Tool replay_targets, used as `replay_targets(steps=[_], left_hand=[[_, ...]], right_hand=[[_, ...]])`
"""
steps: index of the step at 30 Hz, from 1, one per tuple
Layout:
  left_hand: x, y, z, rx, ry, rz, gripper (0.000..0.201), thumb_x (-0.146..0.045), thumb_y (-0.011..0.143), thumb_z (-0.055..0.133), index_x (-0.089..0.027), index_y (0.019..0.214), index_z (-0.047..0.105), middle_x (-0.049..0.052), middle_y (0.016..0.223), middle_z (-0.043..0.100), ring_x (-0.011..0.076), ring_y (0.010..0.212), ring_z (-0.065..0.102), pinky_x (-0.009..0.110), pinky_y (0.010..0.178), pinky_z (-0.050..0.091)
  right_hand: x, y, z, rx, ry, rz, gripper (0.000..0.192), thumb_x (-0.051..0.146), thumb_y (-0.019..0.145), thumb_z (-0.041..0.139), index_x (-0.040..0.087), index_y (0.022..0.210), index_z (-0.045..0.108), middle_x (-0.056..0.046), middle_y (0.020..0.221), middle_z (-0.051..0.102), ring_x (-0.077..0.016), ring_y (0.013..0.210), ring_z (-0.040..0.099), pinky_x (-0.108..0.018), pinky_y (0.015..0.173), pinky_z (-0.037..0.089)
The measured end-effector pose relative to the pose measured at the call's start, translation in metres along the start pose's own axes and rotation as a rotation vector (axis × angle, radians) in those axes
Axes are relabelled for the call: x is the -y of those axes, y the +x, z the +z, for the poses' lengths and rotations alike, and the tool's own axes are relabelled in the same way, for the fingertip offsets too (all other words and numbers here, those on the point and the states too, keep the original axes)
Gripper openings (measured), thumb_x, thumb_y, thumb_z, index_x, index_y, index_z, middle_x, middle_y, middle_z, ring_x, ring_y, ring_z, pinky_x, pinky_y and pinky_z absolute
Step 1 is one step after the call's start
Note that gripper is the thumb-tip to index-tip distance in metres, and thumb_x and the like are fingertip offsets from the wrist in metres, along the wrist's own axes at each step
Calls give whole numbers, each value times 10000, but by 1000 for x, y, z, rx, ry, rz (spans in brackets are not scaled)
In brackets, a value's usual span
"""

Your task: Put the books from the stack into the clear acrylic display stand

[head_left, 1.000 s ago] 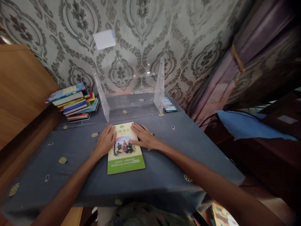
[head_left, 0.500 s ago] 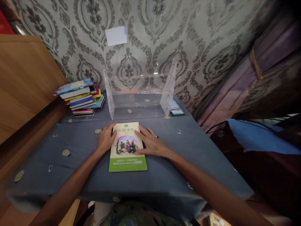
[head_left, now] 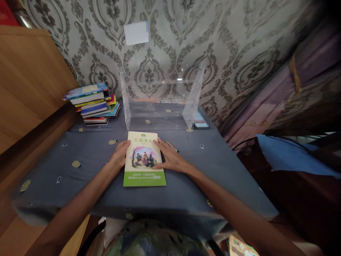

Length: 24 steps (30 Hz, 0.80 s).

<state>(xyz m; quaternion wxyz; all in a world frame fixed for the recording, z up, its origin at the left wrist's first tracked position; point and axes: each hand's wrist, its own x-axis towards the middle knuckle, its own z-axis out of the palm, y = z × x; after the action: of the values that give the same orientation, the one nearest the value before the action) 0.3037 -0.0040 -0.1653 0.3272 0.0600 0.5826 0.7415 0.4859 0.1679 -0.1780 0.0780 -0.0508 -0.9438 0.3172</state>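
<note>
— Item held?
— Head view: green book [head_left: 144,159], flat on table [head_left: 80,170]; my left hand [head_left: 120,154] and right hand [head_left: 170,158] lie spread along its edges.
— Container?
— Clear acrylic stand [head_left: 160,103], far side; bookless. Book stack [head_left: 92,104] left.

The book [head_left: 144,159] lies on the table [head_left: 80,177] before the clear stand [head_left: 160,103], the book stack [head_left: 92,104] left of it.

left hand [head_left: 120,153] | right hand [head_left: 170,157] | both flank, touching book [head_left: 144,160] | tablecloth [head_left: 80,170]
</note>
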Motion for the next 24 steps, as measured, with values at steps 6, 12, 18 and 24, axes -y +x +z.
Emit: replay_targets(steps=[6, 12, 18, 24], left_hand=[[-20, -4, 29, -20, -40, 95, 176, -282, 843, 675, -127, 924, 662, 123, 916, 773, 264, 857, 747, 429, 869, 590], [-34, -9, 57, 11, -11, 317, 432, -507, 827, 669, -134, 1046, 675, 113, 995, 764, 259, 944, 728, 385, 900, 561], [-49, -13, 72, -92, 203, 619, 599, -703, 822, 562, -142, 975, 705, 86, 948, 754, 248, 938, 693, 311, 832, 546], [-38, -8, 64, -130, 236, 568, 700, -810, 756, 527, -140, 878, 689, 81, 827, 736, 233, 799, 683, 288, 695, 543]], right_hand=[[-1, 7, -3, -269, 554, 84, 836, 581, 814, 679, 204, 1490, 364, -153, 1295, 649, -298, 1094, 667, -498, 936, 540], [4, 10, -27, -324, 817, 5, 450, 548, 893, 597, 188, 1161, 620, -32, 830, 700, -120, 573, 591, -188, 412, 451], [21, 12, -47, -479, 795, -139, 461, 574, 893, 587, 217, 1184, 598, -61, 991, 687, -174, 805, 639, -273, 623, 566], [23, 12, -37, -545, 744, -135, 431, 566, 922, 541, 210, 1155, 611, -48, 937, 677, -155, 733, 598, -260, 607, 518]])
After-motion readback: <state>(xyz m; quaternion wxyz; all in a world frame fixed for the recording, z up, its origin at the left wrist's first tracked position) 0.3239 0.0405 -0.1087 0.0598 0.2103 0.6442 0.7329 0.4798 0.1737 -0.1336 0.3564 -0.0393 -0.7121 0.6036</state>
